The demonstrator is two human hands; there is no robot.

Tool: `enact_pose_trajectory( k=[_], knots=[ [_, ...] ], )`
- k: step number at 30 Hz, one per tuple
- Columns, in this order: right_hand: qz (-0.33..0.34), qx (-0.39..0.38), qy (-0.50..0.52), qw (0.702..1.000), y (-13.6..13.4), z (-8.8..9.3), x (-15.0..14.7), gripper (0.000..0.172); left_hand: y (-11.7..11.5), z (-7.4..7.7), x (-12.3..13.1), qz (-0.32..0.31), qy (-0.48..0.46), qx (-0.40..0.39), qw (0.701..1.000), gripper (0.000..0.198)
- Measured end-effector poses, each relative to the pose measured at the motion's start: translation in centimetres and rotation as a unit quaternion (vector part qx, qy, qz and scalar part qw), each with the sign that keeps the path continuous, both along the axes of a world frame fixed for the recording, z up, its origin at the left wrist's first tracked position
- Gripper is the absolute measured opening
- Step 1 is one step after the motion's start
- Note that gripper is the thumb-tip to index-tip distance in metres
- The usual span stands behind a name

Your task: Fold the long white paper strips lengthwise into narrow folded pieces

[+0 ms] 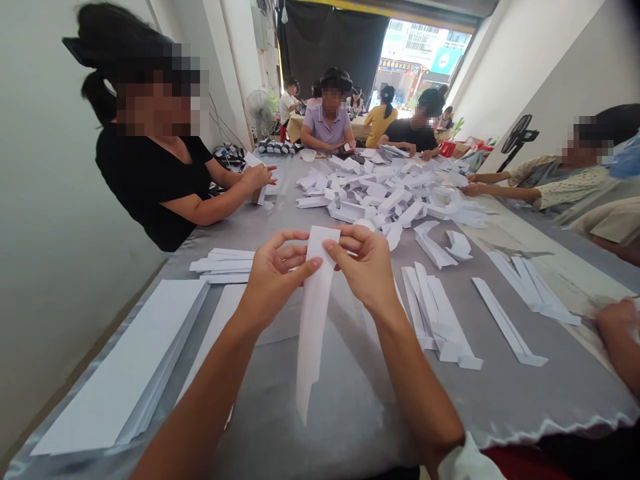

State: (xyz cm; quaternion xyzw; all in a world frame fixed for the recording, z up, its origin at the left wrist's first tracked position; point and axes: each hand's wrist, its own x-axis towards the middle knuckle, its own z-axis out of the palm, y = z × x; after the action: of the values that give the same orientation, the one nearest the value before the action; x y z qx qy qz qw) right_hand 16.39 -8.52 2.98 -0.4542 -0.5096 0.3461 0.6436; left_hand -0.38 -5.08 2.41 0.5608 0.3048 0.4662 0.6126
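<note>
Grey-draped table (350,407), folded paper strips (440,313)

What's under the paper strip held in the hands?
Under the paper strip, pinched by the left hand and right hand, grey tablecloth shows along its edges. The stretch directly beneath the strip is covered, so what lies there cannot be seen.

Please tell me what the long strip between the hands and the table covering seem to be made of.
The strip looks like thin, matte white paper: it has crisp fold lines and a slight translucence. The table covering looks like a grey satin-like fabric, probably synthetic, though the fibre cannot be told: it has a soft sheen and rippled edges.
</note>
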Motion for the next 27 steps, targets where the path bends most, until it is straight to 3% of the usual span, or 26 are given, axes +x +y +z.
enact_pose_trajectory(
  k=[5,19,27],
  knots=[
    [0.007,-0.003,-0.003,1.000,0.02,-0.15,-0.09,0.034,-0.49,0.65,-0.13,-0.012,0.004,0.014,1.000,0.054],
    [0.017,-0.029,0.025,0.999,-0.09,0.05,-0.09,0.049,-0.37,0.42,-0.21,-0.012,0.008,0.025,1.000,0.053],
    [0.043,-0.040,0.036,0.998,-0.23,0.35,0.01,0.048,-0.50,0.59,-0.27,-0.012,0.019,0.031,0.999,0.056]
  ],
)
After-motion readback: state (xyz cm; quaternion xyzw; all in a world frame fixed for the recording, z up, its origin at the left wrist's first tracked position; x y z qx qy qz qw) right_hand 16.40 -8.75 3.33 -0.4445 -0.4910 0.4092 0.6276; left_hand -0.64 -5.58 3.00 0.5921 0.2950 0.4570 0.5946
